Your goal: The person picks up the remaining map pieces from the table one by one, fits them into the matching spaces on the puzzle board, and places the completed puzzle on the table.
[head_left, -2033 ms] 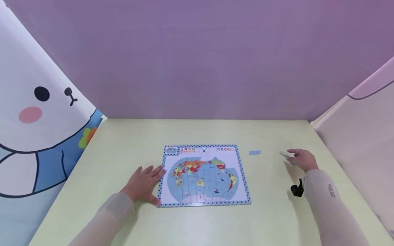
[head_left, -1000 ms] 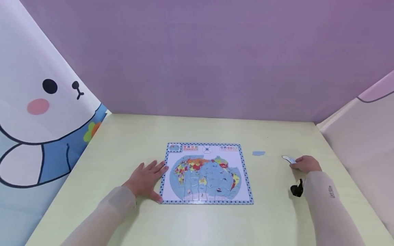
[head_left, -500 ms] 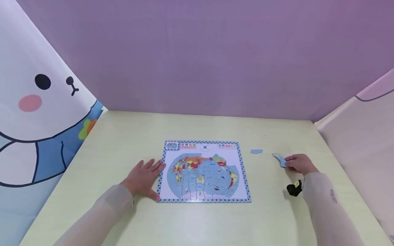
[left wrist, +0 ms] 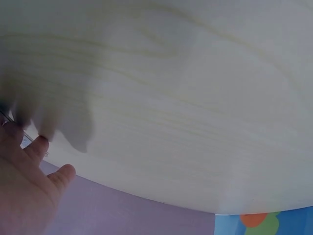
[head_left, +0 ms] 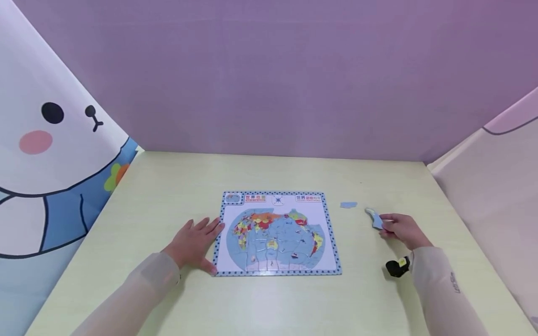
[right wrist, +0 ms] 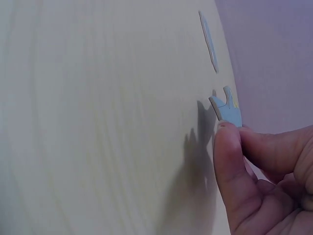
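Note:
A world map jigsaw puzzle (head_left: 277,233) with a blue dotted border lies flat on the table. Gaps show along the upper edge of its globe. My left hand (head_left: 195,245) rests at the puzzle's left edge, fingers spread and fingertips on the border; in the left wrist view the left hand (left wrist: 29,181) appears at the lower left. To the right, my right hand (head_left: 401,228) pinches a curved light blue puzzle piece (head_left: 374,218) between thumb and fingers. The right wrist view shows this puzzle piece (right wrist: 229,110) held just above its shadow on the table.
A second loose blue puzzle piece (head_left: 348,205) lies between the puzzle and my right hand. The pale wooden table (head_left: 277,303) ends at a purple backdrop (head_left: 269,84). A cartoon-printed panel (head_left: 46,163) stands on the left, a pale one (head_left: 500,196) on the right.
My right hand has picked up the curved puzzle piece, turned it more upright and carried it left toward the other loose piece. The left hand stays at the puzzle's edge.

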Motion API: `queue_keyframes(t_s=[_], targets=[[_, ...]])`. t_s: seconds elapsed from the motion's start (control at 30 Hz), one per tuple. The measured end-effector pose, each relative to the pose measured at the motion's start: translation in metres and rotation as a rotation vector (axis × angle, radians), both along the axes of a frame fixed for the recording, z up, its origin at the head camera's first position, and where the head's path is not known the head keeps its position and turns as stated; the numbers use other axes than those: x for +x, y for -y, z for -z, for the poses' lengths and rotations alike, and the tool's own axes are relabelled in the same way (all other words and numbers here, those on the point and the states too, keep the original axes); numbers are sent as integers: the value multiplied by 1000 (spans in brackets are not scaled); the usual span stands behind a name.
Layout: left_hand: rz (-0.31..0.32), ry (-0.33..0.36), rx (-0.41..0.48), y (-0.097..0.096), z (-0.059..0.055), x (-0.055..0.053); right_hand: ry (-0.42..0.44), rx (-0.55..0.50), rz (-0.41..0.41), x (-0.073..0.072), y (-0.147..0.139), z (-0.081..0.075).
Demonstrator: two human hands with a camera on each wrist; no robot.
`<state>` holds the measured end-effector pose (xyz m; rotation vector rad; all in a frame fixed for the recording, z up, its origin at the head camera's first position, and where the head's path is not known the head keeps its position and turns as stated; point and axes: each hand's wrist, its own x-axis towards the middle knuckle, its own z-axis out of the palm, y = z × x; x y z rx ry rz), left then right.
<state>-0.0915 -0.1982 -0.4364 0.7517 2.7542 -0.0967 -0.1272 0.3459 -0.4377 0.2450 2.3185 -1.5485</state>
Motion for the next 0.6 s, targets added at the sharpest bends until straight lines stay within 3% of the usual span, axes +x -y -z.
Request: queue_keyframes(t_s=[0.6], targets=[[-17,-2,-3,-1,2,0,-56,-33,-48,-4,41,6]])
